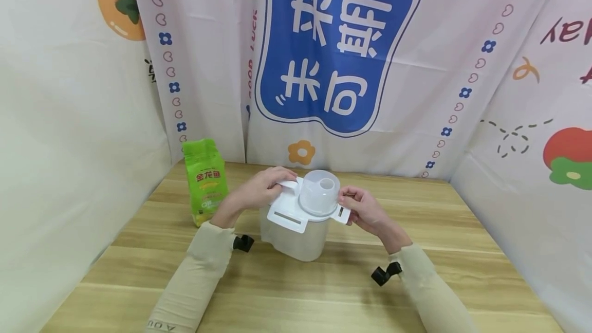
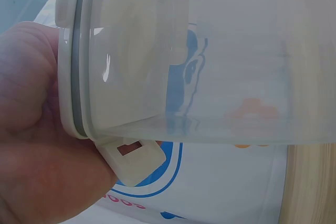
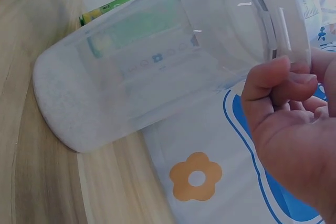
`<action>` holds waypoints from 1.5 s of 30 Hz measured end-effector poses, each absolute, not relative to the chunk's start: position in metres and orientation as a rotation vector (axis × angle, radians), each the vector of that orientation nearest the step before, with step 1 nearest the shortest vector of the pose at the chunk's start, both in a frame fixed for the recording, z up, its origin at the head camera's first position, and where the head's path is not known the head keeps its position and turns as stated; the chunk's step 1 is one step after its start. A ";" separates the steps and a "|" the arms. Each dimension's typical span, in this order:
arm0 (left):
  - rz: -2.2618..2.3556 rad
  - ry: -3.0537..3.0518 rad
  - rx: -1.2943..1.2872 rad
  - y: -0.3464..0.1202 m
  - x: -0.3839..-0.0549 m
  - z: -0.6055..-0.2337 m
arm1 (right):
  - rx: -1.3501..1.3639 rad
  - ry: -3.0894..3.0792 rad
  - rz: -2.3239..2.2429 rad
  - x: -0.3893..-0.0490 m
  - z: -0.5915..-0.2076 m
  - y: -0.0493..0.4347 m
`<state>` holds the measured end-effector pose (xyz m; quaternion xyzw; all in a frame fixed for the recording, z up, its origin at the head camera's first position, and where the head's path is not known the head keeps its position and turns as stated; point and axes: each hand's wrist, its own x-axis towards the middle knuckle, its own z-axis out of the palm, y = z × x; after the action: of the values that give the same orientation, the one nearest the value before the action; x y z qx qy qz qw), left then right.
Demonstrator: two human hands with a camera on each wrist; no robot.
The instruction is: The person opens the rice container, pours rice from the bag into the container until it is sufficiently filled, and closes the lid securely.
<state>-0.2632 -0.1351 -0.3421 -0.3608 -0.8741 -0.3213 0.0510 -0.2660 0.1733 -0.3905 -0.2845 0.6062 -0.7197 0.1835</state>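
Note:
A translucent storage container (image 1: 296,238) with a white lid (image 1: 289,204) stands upright on the table. Hinged side flaps on the lid stick outward, and a clear measuring cup (image 1: 319,194) sits on top. My left hand (image 1: 261,187) grips the lid's far left part, its fingers over the edge by the handle. On the right side, my right hand (image 1: 367,212) pinches a lid flap (image 3: 289,27) between thumb and curled fingers. Through the wall in the right wrist view, whitish contents seem to lie near the container's bottom; their kind is unclear.
A green packaged bag (image 1: 205,181) with red lettering stands upright at the left, behind the left forearm. The wooden table (image 1: 416,292) reaches back to a printed cloth curtain (image 1: 213,66), and white cloth walls rise at both sides.

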 end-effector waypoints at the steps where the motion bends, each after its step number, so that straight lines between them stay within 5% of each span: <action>1: -0.979 -2.664 -1.098 -0.135 -0.263 -0.342 | -0.795 1.708 -2.023 -0.266 -0.390 0.174; 45: -1.203 -2.646 -0.857 -0.155 -0.261 -0.369 | -0.815 2.084 -1.911 -0.252 -0.350 0.179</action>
<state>-0.2607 -0.1551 -0.3685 -0.2823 -0.8719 -0.3963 0.0556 -0.2522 0.1794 -0.3501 -0.2755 0.7048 -0.6461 0.0992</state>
